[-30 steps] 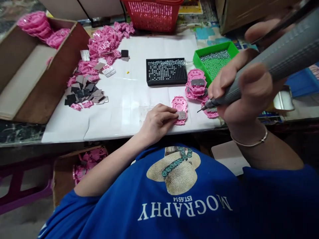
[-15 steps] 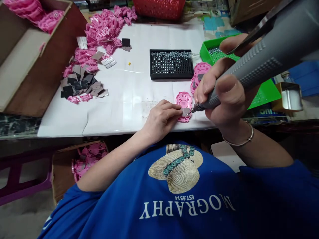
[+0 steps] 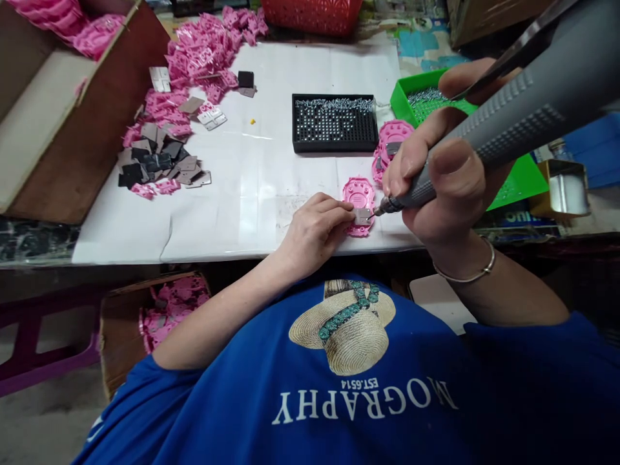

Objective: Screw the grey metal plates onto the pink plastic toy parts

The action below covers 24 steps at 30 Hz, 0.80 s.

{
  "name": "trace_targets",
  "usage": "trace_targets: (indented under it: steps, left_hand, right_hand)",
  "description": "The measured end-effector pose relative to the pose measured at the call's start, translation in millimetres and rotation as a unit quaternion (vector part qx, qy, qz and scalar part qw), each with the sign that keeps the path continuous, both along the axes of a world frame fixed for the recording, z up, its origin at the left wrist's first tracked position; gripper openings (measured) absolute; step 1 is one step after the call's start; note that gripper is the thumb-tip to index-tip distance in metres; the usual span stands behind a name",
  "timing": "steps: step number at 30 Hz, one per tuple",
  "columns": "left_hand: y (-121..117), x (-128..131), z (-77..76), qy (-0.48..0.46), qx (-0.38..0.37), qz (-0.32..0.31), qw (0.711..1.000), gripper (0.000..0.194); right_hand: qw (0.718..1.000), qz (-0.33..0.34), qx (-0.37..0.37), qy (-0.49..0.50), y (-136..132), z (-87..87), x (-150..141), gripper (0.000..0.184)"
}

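Left hand (image 3: 314, 229), one: fingertips on the left edge of a grey plate (image 3: 363, 216); pinching or only pressing, cannot tell. Pink case (image 3: 359, 189), one: flat on white sheet (image 3: 223, 213), plate across its near half. Right hand (image 3: 443, 225), one: wrapped around a grey screwdriver (image 3: 513, 126), bit at plate's right end. Black tray (image 3: 334, 146), with screws: beyond the case. Green tray (image 3: 526, 186): partly behind right hand.

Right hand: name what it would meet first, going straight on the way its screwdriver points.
Probably the gray plate on the pink plastic casing; the gray screwdriver seems to end right at it, though depth is unclear.
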State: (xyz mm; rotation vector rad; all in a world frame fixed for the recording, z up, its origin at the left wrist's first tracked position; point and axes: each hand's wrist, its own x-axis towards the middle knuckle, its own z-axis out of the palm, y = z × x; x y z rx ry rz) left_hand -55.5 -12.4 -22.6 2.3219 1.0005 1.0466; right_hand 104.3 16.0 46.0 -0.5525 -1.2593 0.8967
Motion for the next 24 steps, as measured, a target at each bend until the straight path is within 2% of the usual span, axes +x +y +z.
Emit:
trace_targets:
  steps: [5, 9, 17, 24]
  left_hand:
    - [0, 0, -0.8, -0.001, 0.004, 0.001, 1.0, 0.012]
    - [0, 1, -1.4, -0.005, 0.011, 0.0, 1.0, 0.012]
    - [0, 1, -2.2, 0.005, 0.011, 0.001, 1.0, 0.011]
    - [2, 1, -5.4, -0.01, 0.057, 0.001, 0.998, 0.008]
  right_hand:
    - [1.0, -0.02, 0.017, -0.001, 5, -6.7, -2, 0.03]
    - [0.998, 0.011, 0.055, 0.015, 7, -10.0, -4, 0.025]
    - [0.999, 0.023, 0.043, 0.007, 6, -13.8, -2, 0.028]
    - [0.999, 0.03, 0.018, -0.029, 5, -19.2, -3, 0.027]
